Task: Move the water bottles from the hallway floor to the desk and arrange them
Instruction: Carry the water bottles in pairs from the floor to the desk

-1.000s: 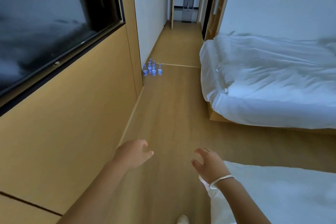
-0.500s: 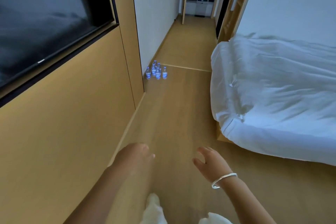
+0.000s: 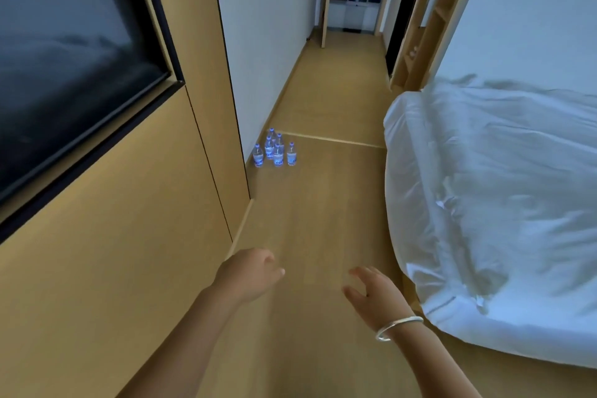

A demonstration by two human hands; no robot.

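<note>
Head view. We held our left hand (image 3: 250, 271) low and near, fingers loosely curled and holding nothing; our right hand (image 3: 374, 292), just to its right, had its fingers spread and was likewise empty, with a silver bracelet (image 3: 399, 328) at the wrist. Both hands hung over bare wooden floor (image 3: 316, 210). To the left rose a wood-panelled wall (image 3: 113, 236) bearing a dark screen (image 3: 64, 52); to the right lay a bed (image 3: 500, 187) under rumpled white bedding. The water bottles (image 3: 274, 152), a tight upright cluster of about six with blue caps and labels, stood far ahead on the floor, close against the left wall where the hallway begins, well apart from both hands. No bench appeared in view. We judged the step in hand to be the approach. To do it well, we would keep to the left of the bed, crouch close before reaching, and take the outer bottles first, gripping each round its body so that neighbours are not toppled.
</note>
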